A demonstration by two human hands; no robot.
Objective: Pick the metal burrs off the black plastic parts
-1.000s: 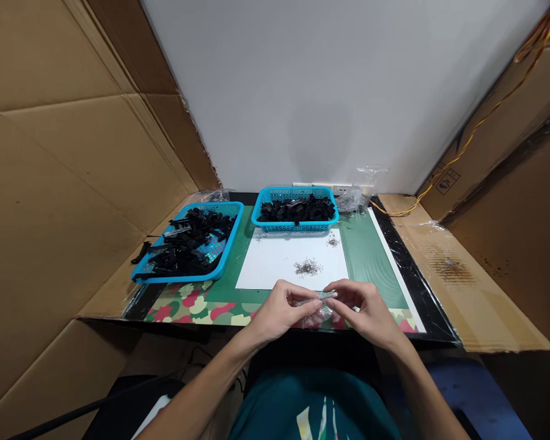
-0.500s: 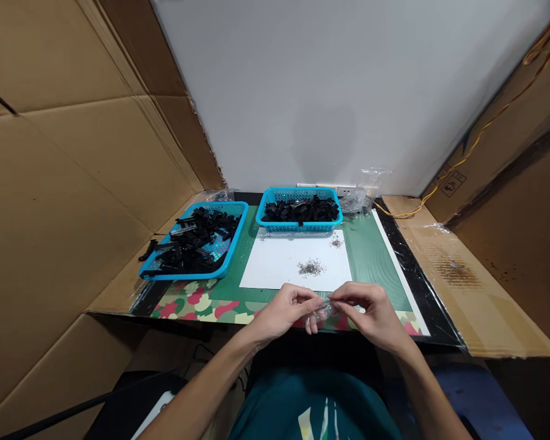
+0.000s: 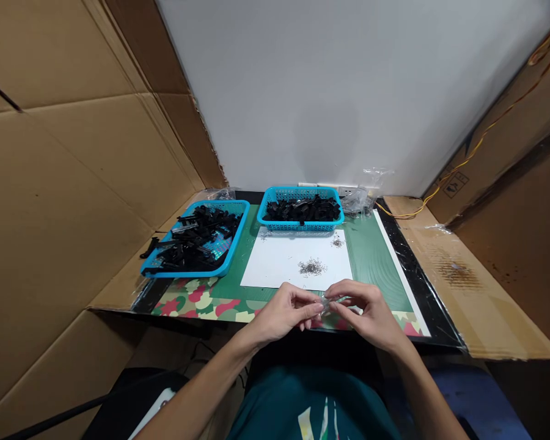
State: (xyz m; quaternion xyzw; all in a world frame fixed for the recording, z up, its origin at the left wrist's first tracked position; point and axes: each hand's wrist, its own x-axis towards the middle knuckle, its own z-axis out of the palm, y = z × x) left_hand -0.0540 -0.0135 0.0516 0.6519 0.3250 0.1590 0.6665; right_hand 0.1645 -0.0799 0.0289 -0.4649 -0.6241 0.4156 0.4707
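A small piece of clear plastic [image 3: 324, 304] is pinched between both hands above the table's front edge. My left hand [image 3: 289, 313] grips its left side with thumb and fingers closed. On its right side, my right hand [image 3: 366, 310] holds it between thumb and fingertips. The fingers partly cover the plastic, so its full shape is hidden. Just beyond the hands, a pile of tiny metal-looking pieces [image 3: 312, 267] lies on a white sheet [image 3: 270, 263], with a smaller pile [image 3: 337, 243] near the sheet's back right corner.
A blue basket [image 3: 224, 269] of black parts stands at the left, and another blue basket [image 3: 300, 227] of black parts stands behind the sheet. Crumpled clear plastic [image 3: 358, 198] lies at the back right. Cardboard walls [image 3: 64, 201] flank the table; yellow wires [image 3: 476, 143] hang at the right.
Both hands have closed in around the plastic, and less of it shows. The right fingers have shifted slightly left. The view has moved a little.
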